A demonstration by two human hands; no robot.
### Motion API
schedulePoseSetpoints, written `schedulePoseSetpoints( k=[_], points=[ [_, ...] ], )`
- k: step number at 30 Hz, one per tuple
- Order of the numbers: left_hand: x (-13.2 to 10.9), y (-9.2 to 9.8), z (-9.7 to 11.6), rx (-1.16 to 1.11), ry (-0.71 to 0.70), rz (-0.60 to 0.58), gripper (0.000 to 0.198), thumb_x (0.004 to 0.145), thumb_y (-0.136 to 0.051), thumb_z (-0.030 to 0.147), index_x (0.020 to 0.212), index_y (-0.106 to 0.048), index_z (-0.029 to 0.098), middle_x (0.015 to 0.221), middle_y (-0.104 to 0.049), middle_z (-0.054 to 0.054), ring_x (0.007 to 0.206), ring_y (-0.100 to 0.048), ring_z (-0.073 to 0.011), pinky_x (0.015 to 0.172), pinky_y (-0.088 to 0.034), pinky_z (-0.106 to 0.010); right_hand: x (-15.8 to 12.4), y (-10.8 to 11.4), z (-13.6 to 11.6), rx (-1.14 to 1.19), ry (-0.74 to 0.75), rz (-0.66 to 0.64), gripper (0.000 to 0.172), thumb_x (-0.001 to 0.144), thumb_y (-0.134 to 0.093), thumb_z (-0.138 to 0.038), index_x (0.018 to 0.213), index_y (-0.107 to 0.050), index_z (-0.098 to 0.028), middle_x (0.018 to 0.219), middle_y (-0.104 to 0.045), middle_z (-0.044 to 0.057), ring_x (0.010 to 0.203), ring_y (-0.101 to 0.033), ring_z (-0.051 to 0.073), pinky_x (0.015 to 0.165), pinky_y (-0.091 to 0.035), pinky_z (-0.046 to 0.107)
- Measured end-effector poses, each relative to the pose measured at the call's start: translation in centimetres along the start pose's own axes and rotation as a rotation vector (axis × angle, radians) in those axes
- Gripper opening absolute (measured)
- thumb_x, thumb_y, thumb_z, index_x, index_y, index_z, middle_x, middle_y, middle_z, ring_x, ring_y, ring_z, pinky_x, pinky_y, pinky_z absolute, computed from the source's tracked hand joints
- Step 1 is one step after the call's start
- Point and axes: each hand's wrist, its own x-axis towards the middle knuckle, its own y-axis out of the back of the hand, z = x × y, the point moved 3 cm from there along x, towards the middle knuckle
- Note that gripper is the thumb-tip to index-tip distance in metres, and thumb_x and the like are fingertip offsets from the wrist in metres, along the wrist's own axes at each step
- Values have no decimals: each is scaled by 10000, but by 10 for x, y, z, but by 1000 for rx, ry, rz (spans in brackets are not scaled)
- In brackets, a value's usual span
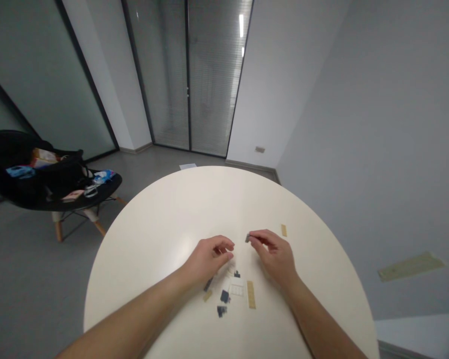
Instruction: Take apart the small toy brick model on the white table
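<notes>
Right hand (273, 255) pinching a small grey brick (247, 238) above the round white surface (164, 249)! Left hand (208, 260) half-curled, grip unclear, just beside scattered dark and tan bricks (224, 296); black chair (22, 197) off left, by glass partitions (41, 75).

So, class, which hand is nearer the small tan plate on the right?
The right hand: just below and left of the small tan plate. The left hand lies much farther left.

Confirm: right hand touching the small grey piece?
Touching. The head view shows the right hand pinching the small grey piece at its fingertips.
</notes>
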Motion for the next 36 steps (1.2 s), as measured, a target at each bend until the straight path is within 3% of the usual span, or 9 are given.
schedulePoseSetpoints(
  k=[5, 7, 9, 13, 17, 24, 30, 33, 36],
  points=[
    [4, 15, -3, 154, -15, -57, 156, 815, -600, 211, 912, -720, 185, 838, -715, -17, 725, -601, -144, 692, -477, -250, 16, 59, 50, -156, -310, 405, 348, 813, -610, -451, 966, -737, -166, 892, -745, 101, 760, -668, 229, 742, -522, 359],
    [5, 20, -3, 187, -17, -57, 164, 821, -595, 223, 919, -721, 189, 847, -714, -14, 726, -595, -143, 688, -472, -248, 18, 82, 73, -297, -392, 529, 368, 789, -596, -446, 947, -750, -151, 868, -744, 116, 758, -663, 249, 748, -505, 370],
    [5, 23, -3, 205, -19, -62, 167, 827, -591, 236, 922, -721, 191, 849, -713, -13, 724, -592, -143, 682, -466, -244, 18, 98, 96, -421, -437, 562, 392, 795, -564, -440, 972, -754, -147, 866, -743, 122, 753, -656, 256, 754, -491, 376],
    [4, 22, -2, 230, -26, -89, 171, 835, -582, 244, 915, -723, 187, 847, -714, -15, 714, -587, -141, 672, -452, -241, 18, 103, 133, -620, -530, 385, 392, 787, -537, -401, 981, -762, -145, 886, -747, 134, 798, -649, 281, 750, -477, 386],
    [4, 21, -3, 253, -23, -109, 182, 843, -572, 257, 914, -724, 186, 847, -718, -17, 704, -584, -141, 662, -444, -241, 18, 94, 146, -743, -553, 255, 398, 820, -493, -382, 1020, -760, -166, 966, -747, 139, 840, -653, 280, 737, -472, 377],
    [4, 20, -5, 277, -22, -136, 207, 850, -551, 267, 908, -731, 184, 833, -719, -18, 702, -578, -145, 647, -431, -241, 17, 91, 146, -790, -524, 245, 396, 853, -449, -360, 1043, -745, -178, 993, -739, 134, 849, -655, 271, 726, -466, 370],
    [4, 28, -3, 316, 6, -169, 205, 835, -555, 260, 887, -740, 189, 826, -721, -10, 683, -587, -143, 637, -423, -239, 19, 94, 147, -736, -594, 236, 348, 791, -523, -313, 1040, -743, -210, 943, -735, 106, 859, -648, 263, 738, -460, 348],
    [3, 35, 0, 357, 27, -237, 203, 813, -564, 230, 873, -753, 186, 830, -728, -16, 690, -606, -147, 634, -422, -234, 19, 93, 146, -743, -610, 227, 330, 801, -527, -335, 1028, -740, -222, 921, -734, 94, 844, -643, 262, 721, -448, 345],
    [0, 38, 3, 358, 33, -388, 194, 774, -610, 201, 885, -768, 193, 825, -734, -18, 707, -629, -153, 631, -424, -223, 19, 92, 145, -743, -615, 222, 324, 818, -527, -390, 1001, -738, -226, 910, -733, 89, 822, -639, 262, 682, -432, 340]
  ],
)
